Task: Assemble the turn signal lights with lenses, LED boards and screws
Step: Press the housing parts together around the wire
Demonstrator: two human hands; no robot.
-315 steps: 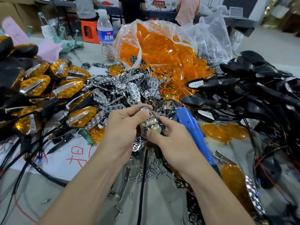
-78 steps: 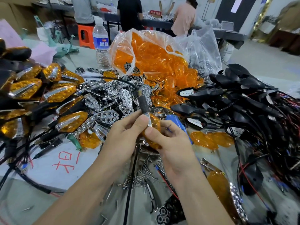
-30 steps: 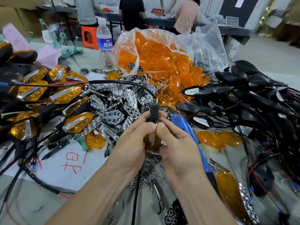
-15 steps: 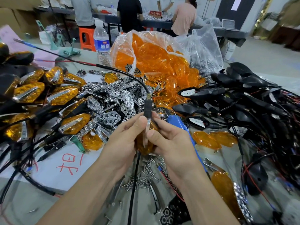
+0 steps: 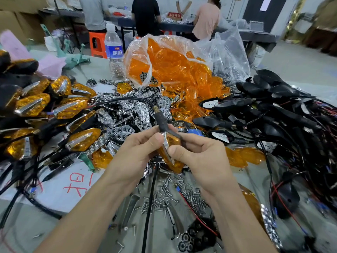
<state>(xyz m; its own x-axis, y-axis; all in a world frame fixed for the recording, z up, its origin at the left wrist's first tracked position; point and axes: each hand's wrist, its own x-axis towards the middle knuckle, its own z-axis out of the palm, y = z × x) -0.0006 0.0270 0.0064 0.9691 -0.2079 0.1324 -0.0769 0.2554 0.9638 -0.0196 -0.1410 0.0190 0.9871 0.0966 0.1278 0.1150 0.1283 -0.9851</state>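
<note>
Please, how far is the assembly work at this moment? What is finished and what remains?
Done: a pile of finished lights with amber lenses lies at the left. In hand: the left hand and right hand both grip one light with its lens on. To do: many black housings at the right, a bag of loose lenses, a heap of chrome pieces and loose screws.

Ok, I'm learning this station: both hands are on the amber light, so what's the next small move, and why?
Probably let the right hand go and pick a screw from the loose screws below. The left hand also pinches the turn signal, its amber lens looks seated, no screw shows, and the blue screwdriver lies just behind.
</note>
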